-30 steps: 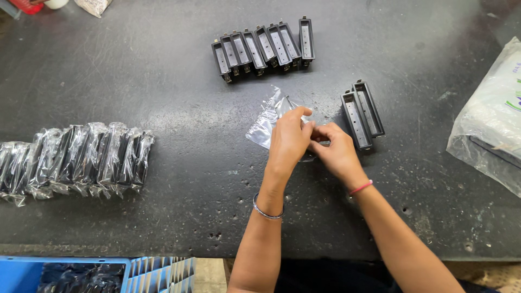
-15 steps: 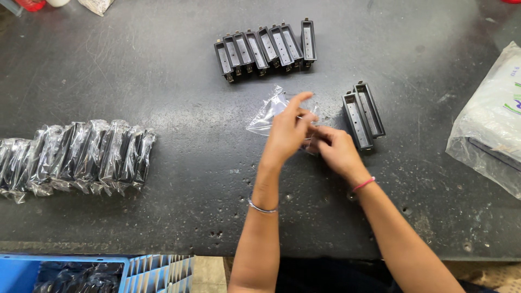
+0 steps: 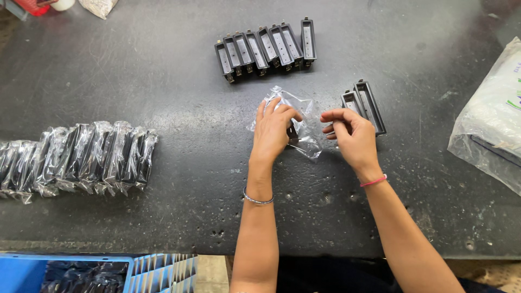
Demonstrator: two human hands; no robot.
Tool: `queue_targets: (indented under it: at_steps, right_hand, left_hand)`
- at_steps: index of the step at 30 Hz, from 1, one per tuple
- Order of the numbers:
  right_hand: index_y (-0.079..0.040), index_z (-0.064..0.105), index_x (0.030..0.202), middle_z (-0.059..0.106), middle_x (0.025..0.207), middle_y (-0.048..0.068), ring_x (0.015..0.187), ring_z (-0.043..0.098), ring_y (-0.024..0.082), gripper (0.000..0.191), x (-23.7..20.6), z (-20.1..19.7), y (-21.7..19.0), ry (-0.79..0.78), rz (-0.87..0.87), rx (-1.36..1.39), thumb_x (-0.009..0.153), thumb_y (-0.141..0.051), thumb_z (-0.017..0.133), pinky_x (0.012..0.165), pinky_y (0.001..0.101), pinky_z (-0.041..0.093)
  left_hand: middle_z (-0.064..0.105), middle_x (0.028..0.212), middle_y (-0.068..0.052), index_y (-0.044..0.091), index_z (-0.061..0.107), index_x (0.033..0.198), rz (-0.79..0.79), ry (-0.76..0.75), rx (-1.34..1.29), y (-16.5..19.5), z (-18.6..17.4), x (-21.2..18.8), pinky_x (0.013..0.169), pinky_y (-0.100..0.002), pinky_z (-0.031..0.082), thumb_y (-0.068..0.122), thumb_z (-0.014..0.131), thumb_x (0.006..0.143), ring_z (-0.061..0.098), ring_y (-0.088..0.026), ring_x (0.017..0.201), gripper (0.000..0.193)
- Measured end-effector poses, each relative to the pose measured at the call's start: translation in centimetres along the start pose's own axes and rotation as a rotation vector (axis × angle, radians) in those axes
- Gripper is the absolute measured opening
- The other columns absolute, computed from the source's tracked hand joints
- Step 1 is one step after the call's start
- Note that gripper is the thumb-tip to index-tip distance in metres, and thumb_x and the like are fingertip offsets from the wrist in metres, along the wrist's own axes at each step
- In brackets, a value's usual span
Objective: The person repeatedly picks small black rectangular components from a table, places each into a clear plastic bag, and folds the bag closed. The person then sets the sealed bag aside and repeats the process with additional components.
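We had the left hand (image 3: 275, 129) pinched shut on a clear plastic bag (image 3: 304, 122) at mid-table, a small black part (image 3: 293, 133) showing inside it under the fingers. Right hand (image 3: 351, 135) sat just beside the bag, fingers curled in and thumb against them; whether it gripped the bag's edge, we couldn't tell. Two black rectangular housings (image 3: 364, 104) lay just past the right hand. A row of seven more housings (image 3: 267, 48) stood further back. Bagged parts (image 3: 76, 157) were lined up well to our left on the dark table (image 3: 163, 81). A white plastic sack (image 3: 494, 116) lay far right, and a blue bin (image 3: 32, 270) sat below the table edge.
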State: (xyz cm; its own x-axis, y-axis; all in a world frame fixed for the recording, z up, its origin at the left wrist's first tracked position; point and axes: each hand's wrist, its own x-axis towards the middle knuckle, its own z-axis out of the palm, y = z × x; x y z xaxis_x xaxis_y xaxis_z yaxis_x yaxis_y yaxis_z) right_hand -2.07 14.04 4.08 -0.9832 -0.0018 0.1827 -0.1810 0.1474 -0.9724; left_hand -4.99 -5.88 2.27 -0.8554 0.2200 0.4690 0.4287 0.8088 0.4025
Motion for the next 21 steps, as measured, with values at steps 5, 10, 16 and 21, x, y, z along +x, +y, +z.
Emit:
queue_targets:
  at_steps: [5,10,16,21]
  right_hand:
    - [0.000,0.072,0.109,0.076,0.103,0.007,0.085,0.072,0.012,0.023,0.0,-0.4,-0.7,0.057,-0.046,-0.022,0.102,0.000,0.050,0.074,0.0262,0.061]
    - [0.000,0.072,0.108,0.075,0.104,0.007,0.085,0.072,0.012,0.024,0.0,-0.6,-0.8,0.064,-0.055,-0.008,0.101,0.001,0.049,0.074,0.0262,0.060]
    - [-0.001,0.072,0.109,0.075,0.104,0.007,0.086,0.072,0.012,0.024,0.0,-0.7,-0.8,0.066,-0.071,0.004,0.102,0.001,0.049,0.074,0.0260,0.060]
    - [-0.001,0.072,0.109,0.075,0.103,0.007,0.086,0.072,0.012,0.024,-0.2,-0.4,-0.6,0.052,-0.060,-0.038,0.102,0.001,0.050,0.075,0.0261,0.060]
  left_hand:
    - [0.073,0.102,-0.005,0.018,0.076,0.100,-0.187,-0.171,0.084,1.3,-1.1,-0.1,0.115,-0.045,0.034,0.012,0.069,0.093,0.064,-0.024,0.114,0.012]
    - [0.075,0.107,-0.003,0.020,0.072,0.116,-0.510,-0.384,-0.153,1.5,-1.9,0.1,0.094,-0.041,0.051,0.026,0.068,0.094,0.069,-0.026,0.109,0.022]
    - [0.063,0.121,-0.022,-0.002,0.055,0.132,-0.440,0.181,0.011,-0.3,-2.0,0.2,0.091,-0.050,0.051,0.051,0.084,0.078,0.061,-0.038,0.114,0.081]
    - [0.069,0.111,-0.016,0.002,0.058,0.125,-0.697,-0.153,-0.134,-1.4,-0.4,0.5,0.088,-0.045,0.053,0.057,0.085,0.070,0.066,-0.031,0.106,0.083]
